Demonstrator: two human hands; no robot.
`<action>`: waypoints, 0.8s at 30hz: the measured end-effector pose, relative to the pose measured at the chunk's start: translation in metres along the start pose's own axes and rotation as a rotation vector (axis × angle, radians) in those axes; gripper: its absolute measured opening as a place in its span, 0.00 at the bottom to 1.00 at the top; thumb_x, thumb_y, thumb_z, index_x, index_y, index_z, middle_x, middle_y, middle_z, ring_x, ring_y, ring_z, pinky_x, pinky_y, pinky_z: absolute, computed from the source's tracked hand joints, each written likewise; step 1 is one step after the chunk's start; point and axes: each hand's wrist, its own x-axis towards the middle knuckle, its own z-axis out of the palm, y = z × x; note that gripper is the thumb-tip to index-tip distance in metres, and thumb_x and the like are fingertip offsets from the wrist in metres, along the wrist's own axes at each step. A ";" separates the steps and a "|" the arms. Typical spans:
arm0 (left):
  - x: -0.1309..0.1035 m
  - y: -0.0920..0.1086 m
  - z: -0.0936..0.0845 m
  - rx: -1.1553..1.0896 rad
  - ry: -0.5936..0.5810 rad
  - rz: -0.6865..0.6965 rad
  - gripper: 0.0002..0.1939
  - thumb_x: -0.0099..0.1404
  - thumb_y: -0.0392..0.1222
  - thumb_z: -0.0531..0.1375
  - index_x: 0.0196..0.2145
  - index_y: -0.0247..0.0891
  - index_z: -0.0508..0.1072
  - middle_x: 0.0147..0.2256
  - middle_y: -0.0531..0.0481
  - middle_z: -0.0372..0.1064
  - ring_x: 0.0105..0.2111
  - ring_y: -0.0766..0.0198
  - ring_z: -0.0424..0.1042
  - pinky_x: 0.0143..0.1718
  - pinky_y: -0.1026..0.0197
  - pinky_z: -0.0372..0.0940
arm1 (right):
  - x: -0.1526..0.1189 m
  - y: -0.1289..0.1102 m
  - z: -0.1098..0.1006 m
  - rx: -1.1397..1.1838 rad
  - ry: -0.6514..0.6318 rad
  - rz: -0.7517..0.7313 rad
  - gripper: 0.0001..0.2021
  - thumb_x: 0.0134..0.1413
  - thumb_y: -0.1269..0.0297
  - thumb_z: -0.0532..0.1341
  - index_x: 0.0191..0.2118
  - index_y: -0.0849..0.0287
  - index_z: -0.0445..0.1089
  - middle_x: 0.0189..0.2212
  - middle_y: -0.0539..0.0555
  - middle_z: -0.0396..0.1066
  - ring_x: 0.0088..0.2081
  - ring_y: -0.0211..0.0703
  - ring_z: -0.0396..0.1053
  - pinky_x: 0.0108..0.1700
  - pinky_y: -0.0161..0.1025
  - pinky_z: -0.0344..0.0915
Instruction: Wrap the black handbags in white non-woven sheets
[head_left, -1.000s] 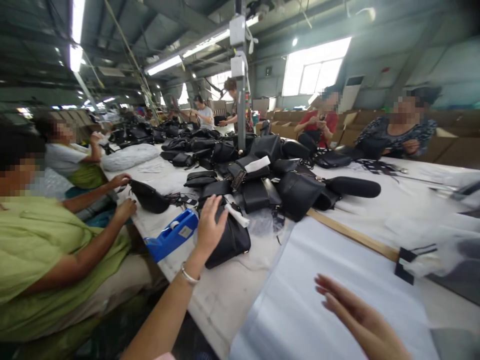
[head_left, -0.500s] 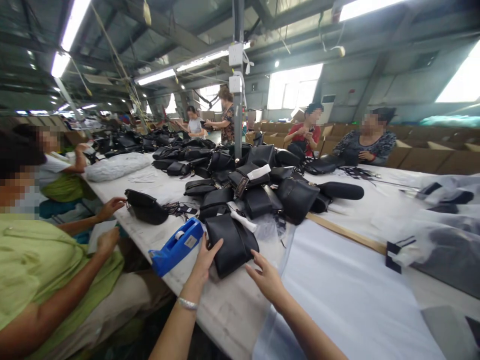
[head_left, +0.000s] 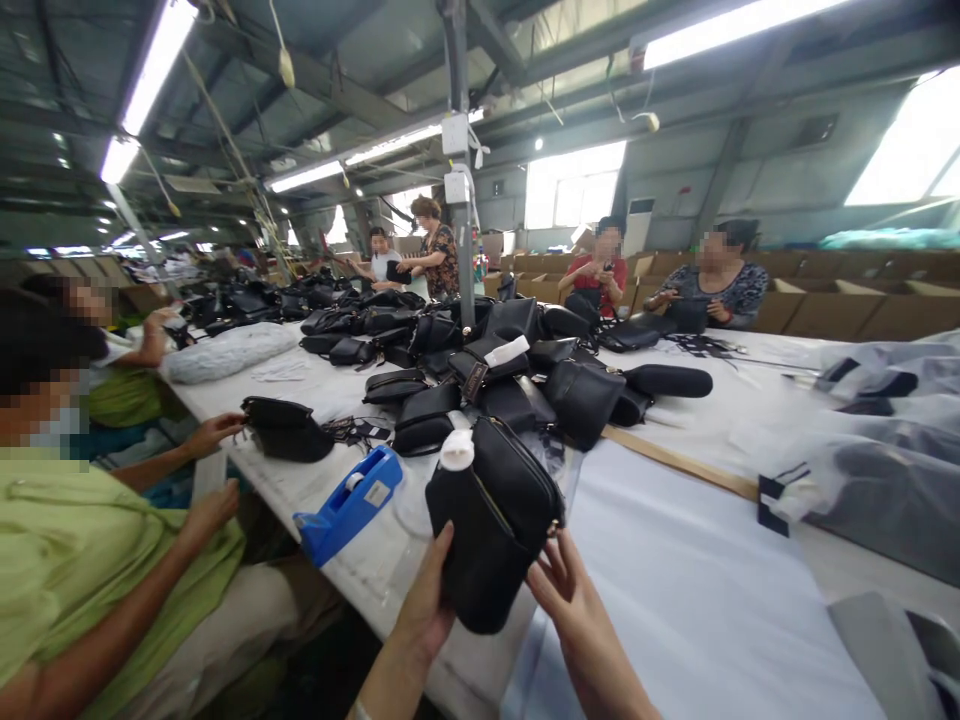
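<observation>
A black bag is held up over the near side of the bench, leaning slightly, with its open-looking seam and zip facing up and towards the right. The left hand is clamped on its lower left side, thumb across the front face and the other fingers hidden behind. The right hand is at the opposite side, its fingers bent and a little apart, with the tips close against the edge just below a metal fitting; whether they grip or only touch cannot be told. A white wrapped piece sits at the bag's top left. The step in hand looks like holding and turning the bag between both hands; from this pose, any further turn seems to call for a firm left hold while the right hand steadies the side, keeping clear of the fitting. To the left of the bag, a blue tape dispenser lies near the bench edge, and to the right a pale sheet is spread, with a wooden strip along its far edge. Beyond is a heap of black bags. At the left, a co-worker in a green top reaches towards another dark bag.
</observation>
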 end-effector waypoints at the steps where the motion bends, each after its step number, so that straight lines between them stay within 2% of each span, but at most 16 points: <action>1: -0.008 -0.010 0.007 -0.009 -0.043 0.020 0.29 0.62 0.53 0.64 0.58 0.44 0.68 0.53 0.44 0.73 0.54 0.49 0.72 0.56 0.46 0.67 | -0.006 -0.007 0.000 -0.038 -0.013 -0.008 0.41 0.47 0.47 0.69 0.66 0.51 0.57 0.61 0.59 0.65 0.60 0.58 0.65 0.60 0.54 0.64; 4: -0.027 -0.032 0.026 0.018 -0.177 0.062 0.32 0.62 0.51 0.65 0.62 0.49 0.63 0.58 0.46 0.69 0.58 0.50 0.67 0.60 0.47 0.63 | -0.019 -0.026 -0.013 -0.200 0.060 -0.040 0.31 0.44 0.49 0.71 0.55 0.56 0.71 0.51 0.58 0.75 0.53 0.62 0.71 0.57 0.56 0.68; 7: -0.036 -0.044 0.043 0.125 -0.270 0.038 0.40 0.55 0.50 0.71 0.63 0.47 0.63 0.60 0.43 0.66 0.61 0.46 0.63 0.61 0.46 0.61 | -0.028 -0.039 -0.041 -0.340 0.186 -0.143 0.23 0.45 0.51 0.70 0.47 0.55 0.76 0.45 0.57 0.78 0.47 0.61 0.75 0.51 0.55 0.73; 10: -0.037 -0.053 0.056 0.174 -0.284 -0.009 0.45 0.51 0.52 0.73 0.64 0.54 0.60 0.61 0.45 0.65 0.62 0.46 0.62 0.60 0.45 0.61 | -0.040 -0.053 -0.070 -0.525 0.217 -0.321 0.16 0.49 0.55 0.69 0.46 0.49 0.77 0.41 0.53 0.79 0.42 0.58 0.77 0.47 0.52 0.75; 12: -0.033 -0.061 0.057 0.119 -0.323 -0.038 0.43 0.54 0.59 0.69 0.64 0.58 0.58 0.62 0.47 0.63 0.63 0.48 0.59 0.61 0.44 0.60 | -0.047 -0.064 -0.087 -0.660 0.146 -0.511 0.18 0.55 0.61 0.65 0.52 0.46 0.74 0.46 0.52 0.78 0.46 0.55 0.76 0.51 0.52 0.73; 13: -0.031 -0.064 0.055 0.081 -0.353 -0.058 0.41 0.55 0.62 0.67 0.64 0.56 0.59 0.62 0.46 0.62 0.64 0.48 0.58 0.62 0.43 0.58 | -0.051 -0.070 -0.096 -0.733 0.079 -0.631 0.20 0.57 0.65 0.62 0.56 0.46 0.71 0.49 0.52 0.76 0.50 0.53 0.74 0.56 0.52 0.70; 16: -0.022 -0.069 0.045 0.030 -0.427 -0.195 0.38 0.58 0.66 0.62 0.61 0.45 0.67 0.60 0.41 0.66 0.65 0.47 0.56 0.66 0.42 0.51 | -0.058 -0.083 -0.120 -0.976 -0.154 -0.914 0.24 0.61 0.73 0.56 0.61 0.47 0.65 0.56 0.50 0.71 0.60 0.47 0.65 0.68 0.55 0.51; 19: -0.013 -0.064 0.041 -0.033 -0.472 -0.303 0.39 0.57 0.72 0.56 0.60 0.48 0.69 0.58 0.44 0.68 0.65 0.45 0.55 0.67 0.42 0.46 | -0.065 -0.087 -0.140 -1.182 -0.202 -0.933 0.23 0.62 0.73 0.57 0.59 0.43 0.66 0.57 0.46 0.70 0.67 0.47 0.53 0.70 0.58 0.40; 21: -0.006 -0.057 0.045 -0.127 -0.508 -0.274 0.43 0.55 0.77 0.51 0.62 0.52 0.65 0.62 0.47 0.64 0.67 0.45 0.51 0.68 0.41 0.42 | -0.070 -0.084 -0.150 -1.262 -0.175 -0.902 0.23 0.61 0.73 0.58 0.57 0.39 0.68 0.59 0.45 0.67 0.69 0.49 0.47 0.70 0.60 0.39; 24: 0.005 -0.048 0.051 -0.217 -0.574 -0.263 0.41 0.59 0.74 0.49 0.66 0.55 0.57 0.65 0.51 0.57 0.68 0.50 0.46 0.68 0.44 0.39 | -0.079 -0.079 -0.160 -1.315 -0.121 -0.867 0.25 0.59 0.75 0.58 0.55 0.36 0.69 0.64 0.44 0.61 0.70 0.52 0.44 0.69 0.63 0.42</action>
